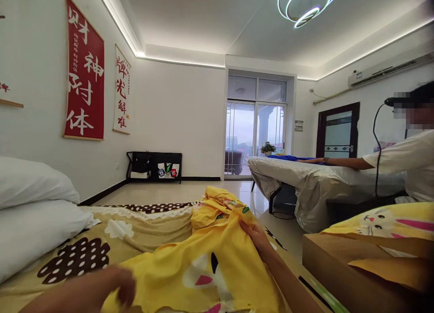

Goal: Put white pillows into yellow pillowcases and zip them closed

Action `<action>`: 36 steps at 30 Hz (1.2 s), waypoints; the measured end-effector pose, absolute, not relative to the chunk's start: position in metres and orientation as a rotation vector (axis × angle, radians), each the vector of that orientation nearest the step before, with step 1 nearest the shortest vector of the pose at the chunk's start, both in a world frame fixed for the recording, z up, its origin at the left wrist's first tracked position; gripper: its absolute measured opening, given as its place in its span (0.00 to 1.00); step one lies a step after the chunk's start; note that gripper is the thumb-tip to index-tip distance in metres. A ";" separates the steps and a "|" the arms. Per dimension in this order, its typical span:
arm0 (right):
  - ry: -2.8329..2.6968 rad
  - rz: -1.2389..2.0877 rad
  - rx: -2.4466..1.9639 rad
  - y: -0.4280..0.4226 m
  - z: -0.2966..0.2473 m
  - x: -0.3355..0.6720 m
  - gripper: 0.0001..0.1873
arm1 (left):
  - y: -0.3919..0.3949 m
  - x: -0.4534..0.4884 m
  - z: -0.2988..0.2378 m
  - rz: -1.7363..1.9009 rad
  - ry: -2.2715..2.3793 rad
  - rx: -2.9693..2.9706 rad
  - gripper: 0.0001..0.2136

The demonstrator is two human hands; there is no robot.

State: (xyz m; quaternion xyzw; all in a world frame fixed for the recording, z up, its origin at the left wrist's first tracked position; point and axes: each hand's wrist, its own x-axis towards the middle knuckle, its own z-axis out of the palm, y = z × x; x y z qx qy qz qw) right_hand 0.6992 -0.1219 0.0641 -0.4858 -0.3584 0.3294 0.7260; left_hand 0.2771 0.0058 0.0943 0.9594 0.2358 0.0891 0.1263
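Observation:
A yellow cloth with a cartoon rabbit print (210,259) lies bunched on a bed with a tan sheet patterned with brown spotted shapes (135,231). My right hand (256,236) is closed on a fold of the yellow cloth near its right edge. My left hand (115,283) is low at the left, blurred, with fingers curled down at the cloth's near left edge; whether it grips the cloth is unclear.
Two white pillows (34,204) are stacked at the left. A wooden bedside surface (342,268) carries another yellow rabbit-print cloth (383,222). Another person in a white shirt (407,164) leans over a plastic-covered table (305,177). Tiled floor leads to a glass balcony door (254,137).

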 end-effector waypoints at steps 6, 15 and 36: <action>-0.804 0.605 -1.021 -0.143 0.099 0.660 0.23 | -0.015 0.417 0.160 0.714 0.440 2.544 0.26; -0.907 0.614 -0.981 -0.166 0.099 0.666 0.22 | -0.056 0.517 0.136 0.522 0.101 2.164 0.21; -1.115 0.293 -1.176 -0.173 0.085 0.672 0.26 | -0.064 0.530 0.160 0.473 0.099 2.345 0.14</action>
